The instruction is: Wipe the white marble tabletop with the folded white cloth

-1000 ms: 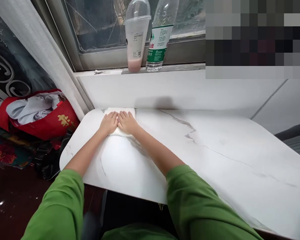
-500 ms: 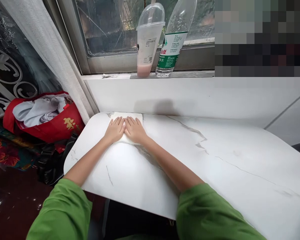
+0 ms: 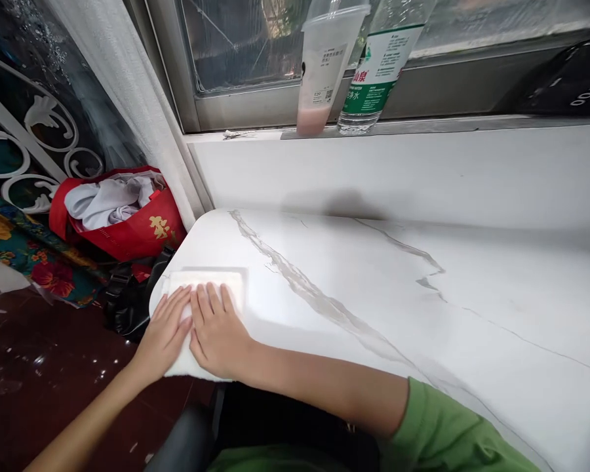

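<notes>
A white folded cloth [image 3: 233, 283] lies on the white marble-patterned table [image 3: 285, 314] at its left end, its lower edge at the table's near edge. My left hand [image 3: 162, 337] rests flat on the cloth's left part, fingers stretched forward. Beside it my right hand [image 3: 219, 334] presses flat on the middle of the cloth, fingers slightly spread. The two hands touch or nearly touch, and neither is wrapped round anything.
On the window sill stand a plastic cup [image 3: 324, 72] with pink drink and a green-labelled bottle [image 3: 378, 72]. A dark device [image 3: 570, 82] with digits is at the right. Left of the table are a red bag [image 3: 122, 223] of cloth, a black bag [image 3: 128, 301] and a curtain [image 3: 122, 85].
Both hands and the cloth have moved from the table's back edge toward me and to the left, down to the near edge. The view has shifted too.
</notes>
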`<state>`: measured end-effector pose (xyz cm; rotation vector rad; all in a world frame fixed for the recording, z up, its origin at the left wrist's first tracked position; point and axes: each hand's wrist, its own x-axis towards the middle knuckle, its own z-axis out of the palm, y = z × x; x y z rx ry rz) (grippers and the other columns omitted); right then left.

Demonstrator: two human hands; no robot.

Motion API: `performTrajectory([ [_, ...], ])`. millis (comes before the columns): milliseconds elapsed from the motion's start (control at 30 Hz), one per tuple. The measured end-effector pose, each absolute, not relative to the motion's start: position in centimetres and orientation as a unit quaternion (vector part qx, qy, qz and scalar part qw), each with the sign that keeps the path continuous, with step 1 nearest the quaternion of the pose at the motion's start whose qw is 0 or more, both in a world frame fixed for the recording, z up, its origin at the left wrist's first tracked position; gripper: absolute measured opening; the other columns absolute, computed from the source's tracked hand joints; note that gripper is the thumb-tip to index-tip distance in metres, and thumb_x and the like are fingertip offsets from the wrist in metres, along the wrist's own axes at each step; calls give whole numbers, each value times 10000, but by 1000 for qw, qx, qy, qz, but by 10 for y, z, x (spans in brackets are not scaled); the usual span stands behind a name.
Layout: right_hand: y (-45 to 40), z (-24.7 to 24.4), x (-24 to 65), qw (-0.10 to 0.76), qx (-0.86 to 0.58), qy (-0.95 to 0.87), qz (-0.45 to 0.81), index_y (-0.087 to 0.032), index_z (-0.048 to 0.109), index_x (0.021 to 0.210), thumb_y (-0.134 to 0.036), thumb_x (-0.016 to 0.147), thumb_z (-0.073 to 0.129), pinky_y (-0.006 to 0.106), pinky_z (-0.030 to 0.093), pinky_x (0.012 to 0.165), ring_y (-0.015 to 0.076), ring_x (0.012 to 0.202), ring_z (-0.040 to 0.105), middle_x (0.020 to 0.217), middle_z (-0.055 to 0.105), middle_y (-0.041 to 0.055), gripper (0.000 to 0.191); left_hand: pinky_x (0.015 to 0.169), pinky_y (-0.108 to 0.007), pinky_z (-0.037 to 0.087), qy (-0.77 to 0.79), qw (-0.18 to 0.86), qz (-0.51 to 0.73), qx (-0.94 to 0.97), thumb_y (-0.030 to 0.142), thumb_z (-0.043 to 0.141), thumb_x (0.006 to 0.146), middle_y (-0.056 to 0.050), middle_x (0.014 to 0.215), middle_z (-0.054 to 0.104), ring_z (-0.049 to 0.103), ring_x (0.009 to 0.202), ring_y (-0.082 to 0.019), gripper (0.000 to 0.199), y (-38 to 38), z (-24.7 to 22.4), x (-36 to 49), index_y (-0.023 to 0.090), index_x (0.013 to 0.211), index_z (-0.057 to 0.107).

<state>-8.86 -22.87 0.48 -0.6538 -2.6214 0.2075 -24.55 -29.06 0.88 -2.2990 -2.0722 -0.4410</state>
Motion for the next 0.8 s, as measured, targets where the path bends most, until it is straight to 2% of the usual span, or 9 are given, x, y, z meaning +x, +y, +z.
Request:
performTrajectory([
  [133, -183, 0, -119, 204, -276, -937, 64, 71, 343, 1394, -325, 909, 338, 595, 184, 1095, 400, 1344, 299, 1446, 345, 272, 625, 1140, -413, 237, -679, -22, -127, -723, 315, 253, 954, -83, 1448, 410, 328, 1362, -193, 471, -229, 13, -270, 175, 1396, 338],
  [300, -77, -6, -129, 179, -350, -919, 31, 49, 337, 1403, -324, 921, 310, 536, 179, 1106, 366, 1347, 305, 1458, 357, 232, 610, 1120, -323, 244, -655, -3, -114, -747, 259, 301, 946, -92, 1425, 436, 372, 1316, -166, 422, -106, 15, -270, 125, 1338, 381],
  [467, 12, -10, -113, 174, -420, -891, 8, 0, 346, 1410, -260, 926, 277, 469, 206, 1102, 308, 1333, 335, 1451, 400, 177, 553, 1116, -379, 241, -654, 3, -127, -746, 246, 233, 982, -66, 1401, 464, 394, 1286, -167, 383, -12, 11, -242, 138, 1311, 398],
  [633, 23, -15, -96, 179, -427, -886, 6, -29, 358, 1415, -253, 928, 269, 439, 195, 1115, 289, 1345, 321, 1468, 386, 142, 544, 1141, -400, 207, -654, -4, -127, -746, 268, 225, 994, -61, 1457, 395, 321, 1350, -181, 413, -3, 7, -226, 137, 1355, 378],
  [800, -25, -17, -74, 180, -401, -898, -9, -28, 370, 1413, -283, 942, 264, 464, 206, 1121, 304, 1351, 321, 1466, 386, 155, 545, 1159, -452, 155, -654, -5, -97, -750, 265, 249, 981, -95, 1500, 323, 252, 1397, -222, 464, -52, 4, -212, 92, 1400, 348],
])
